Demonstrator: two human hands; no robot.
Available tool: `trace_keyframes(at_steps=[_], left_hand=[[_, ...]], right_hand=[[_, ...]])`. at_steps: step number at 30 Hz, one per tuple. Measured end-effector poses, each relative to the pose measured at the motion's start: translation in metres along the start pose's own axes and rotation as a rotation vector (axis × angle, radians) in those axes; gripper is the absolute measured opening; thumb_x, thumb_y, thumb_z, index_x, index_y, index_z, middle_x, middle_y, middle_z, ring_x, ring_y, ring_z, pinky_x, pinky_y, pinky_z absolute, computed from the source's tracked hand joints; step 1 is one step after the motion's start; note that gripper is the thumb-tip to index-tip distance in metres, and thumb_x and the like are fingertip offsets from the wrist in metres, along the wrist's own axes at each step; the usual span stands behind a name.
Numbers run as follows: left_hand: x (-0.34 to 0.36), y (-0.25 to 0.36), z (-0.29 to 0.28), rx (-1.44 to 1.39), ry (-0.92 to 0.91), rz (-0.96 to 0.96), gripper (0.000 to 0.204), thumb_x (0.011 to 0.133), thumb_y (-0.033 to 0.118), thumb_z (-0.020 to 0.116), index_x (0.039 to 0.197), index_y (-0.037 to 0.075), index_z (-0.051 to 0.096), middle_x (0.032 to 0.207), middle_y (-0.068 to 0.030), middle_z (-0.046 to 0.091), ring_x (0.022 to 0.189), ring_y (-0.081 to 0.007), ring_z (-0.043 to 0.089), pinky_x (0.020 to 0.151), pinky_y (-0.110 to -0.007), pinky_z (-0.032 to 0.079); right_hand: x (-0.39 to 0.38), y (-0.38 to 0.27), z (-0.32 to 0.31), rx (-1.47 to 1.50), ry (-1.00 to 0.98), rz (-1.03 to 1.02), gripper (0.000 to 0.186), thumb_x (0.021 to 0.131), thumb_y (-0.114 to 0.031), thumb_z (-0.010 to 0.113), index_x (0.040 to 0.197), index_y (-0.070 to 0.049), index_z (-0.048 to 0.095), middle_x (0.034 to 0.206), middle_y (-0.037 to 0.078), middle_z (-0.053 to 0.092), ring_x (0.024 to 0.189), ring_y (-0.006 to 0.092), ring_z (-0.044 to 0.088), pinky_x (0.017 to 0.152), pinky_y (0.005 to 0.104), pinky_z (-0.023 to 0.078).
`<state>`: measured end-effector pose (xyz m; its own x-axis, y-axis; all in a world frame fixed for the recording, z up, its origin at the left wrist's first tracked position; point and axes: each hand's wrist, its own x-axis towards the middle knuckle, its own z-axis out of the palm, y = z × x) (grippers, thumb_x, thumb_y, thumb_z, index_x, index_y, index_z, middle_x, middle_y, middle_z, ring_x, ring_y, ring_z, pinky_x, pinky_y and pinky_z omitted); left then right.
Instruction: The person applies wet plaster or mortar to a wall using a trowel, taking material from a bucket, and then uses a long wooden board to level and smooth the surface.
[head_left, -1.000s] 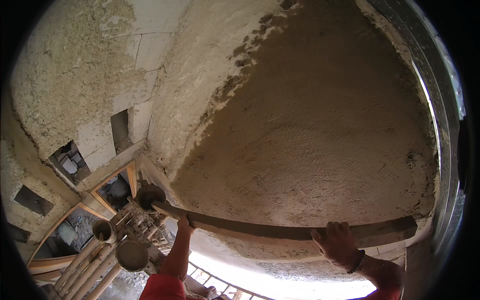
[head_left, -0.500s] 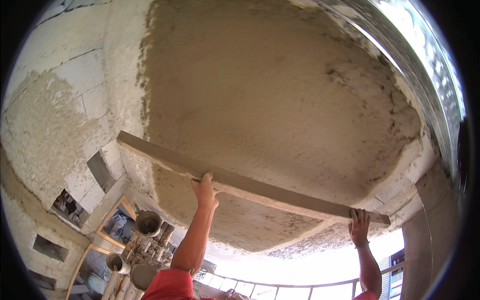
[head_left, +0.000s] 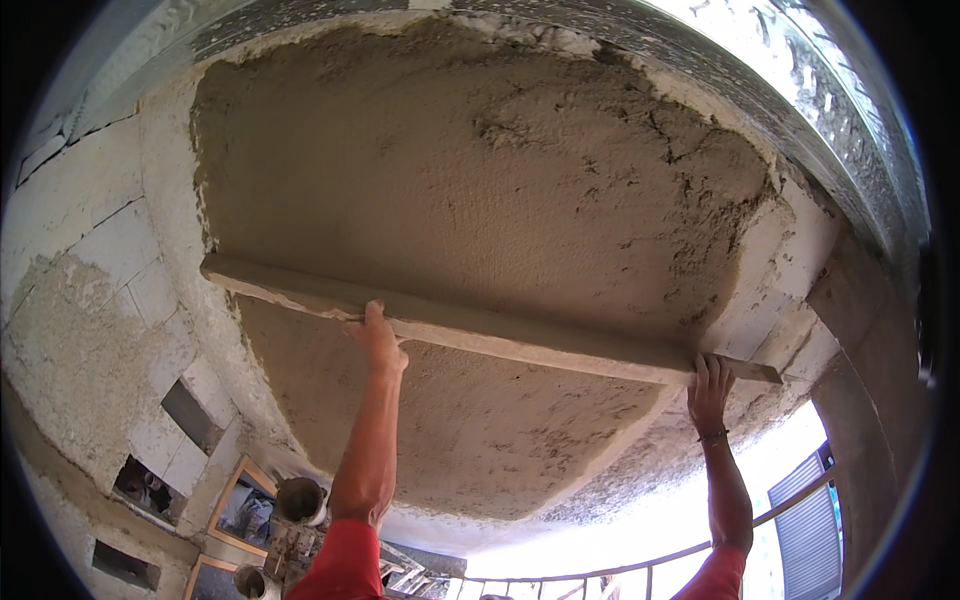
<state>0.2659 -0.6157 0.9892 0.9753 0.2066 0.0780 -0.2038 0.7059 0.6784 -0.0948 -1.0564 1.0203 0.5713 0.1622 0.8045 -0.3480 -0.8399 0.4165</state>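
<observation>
My left hand (head_left: pixel 380 340) grips a long straight screed board (head_left: pixel 470 322) left of its middle, thumb over the near edge. Near the board's right end, my right hand (head_left: pixel 710 388) is wrapped over it, fingers on the upper face; a thin bracelet circles that wrist. Both arms reach up and forward. Grey-brown mortar coats the board, which lies across a broad patch of wet plaster (head_left: pixel 430 180), slanting slightly down to the right. Smooth plaster shows above the board, while rough, cracked plaster (head_left: pixel 690 180) runs along the patch's right side. Below the board, more plaster (head_left: pixel 480 430) shows streaks and pits.
Pale block wall (head_left: pixel 100 250) with partial plaster and small square openings (head_left: pixel 190 415) stands at left. Mortar-stained buckets (head_left: pixel 300 500) sit at lower left beside a wood-framed opening (head_left: pixel 243 505). A railing (head_left: pixel 600 575) and bright daylight lie below; a metallic strip (head_left: pixel 780 110) curves along the upper right.
Both hands have pushed the board upward across the plaster, leaving more of the patch showing below it. The view has shifted, bringing the patch's top edge into sight.
</observation>
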Motion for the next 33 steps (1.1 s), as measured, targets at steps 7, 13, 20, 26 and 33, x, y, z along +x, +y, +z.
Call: trace_keyframes(at_steps=[7,13,20,26,33], left_hand=[[0.061,0.135,0.080,0.033,-0.193,0.135,0.042,0.091,0.021,0.055,0.113,-0.014,0.046,0.112,-0.0226,0.054,0.092,-0.0326,0.066,0.070,-0.053,0.062],[0.119,0.244,0.131,0.119,-0.193,0.209,0.043,0.097,0.031,0.053,0.123,-0.004,0.049,0.124,-0.0177,0.052,0.102,-0.0316,0.061,0.082,-0.052,0.058],[0.190,0.328,0.133,0.058,-0.212,0.211,0.041,0.096,0.027,0.056,0.125,0.000,0.048,0.121,-0.0174,0.051,0.101,-0.0329,0.061,0.076,-0.047,0.063],[0.191,0.337,0.136,0.091,-0.157,0.165,0.043,0.096,0.028,0.057,0.128,0.001,0.045,0.129,-0.0175,0.045,0.108,-0.0339,0.058,0.078,-0.050,0.062],[0.148,0.290,0.118,0.185,-0.217,0.063,0.036,0.097,0.028,0.055,0.124,0.005,0.048,0.128,-0.0156,0.049,0.105,-0.0331,0.060,0.077,-0.050,0.060]], right_hand=[[0.111,0.013,-0.021,0.030,0.156,-0.002,0.042,0.086,-0.006,0.059,0.126,-0.006,0.049,0.117,0.017,0.053,0.111,0.0406,0.048,0.097,0.0548,0.035],[0.213,-0.012,-0.055,0.006,0.318,0.018,0.050,0.079,-0.007,0.066,0.127,-0.011,0.053,0.115,0.013,0.055,0.110,0.0354,0.050,0.098,0.0491,0.037],[0.324,-0.021,-0.084,-0.005,0.385,-0.021,0.058,0.078,-0.014,0.073,0.132,-0.015,0.053,0.116,0.010,0.054,0.110,0.0308,0.049,0.099,0.0453,0.036],[0.333,-0.019,-0.095,0.020,0.330,-0.036,0.054,0.082,-0.019,0.072,0.133,-0.017,0.053,0.116,0.008,0.053,0.109,0.0295,0.049,0.098,0.0439,0.035],[0.249,-0.015,-0.073,0.062,0.259,-0.039,0.055,0.081,-0.007,0.068,0.132,-0.014,0.051,0.117,0.010,0.053,0.111,0.0307,0.049,0.098,0.0459,0.036]])
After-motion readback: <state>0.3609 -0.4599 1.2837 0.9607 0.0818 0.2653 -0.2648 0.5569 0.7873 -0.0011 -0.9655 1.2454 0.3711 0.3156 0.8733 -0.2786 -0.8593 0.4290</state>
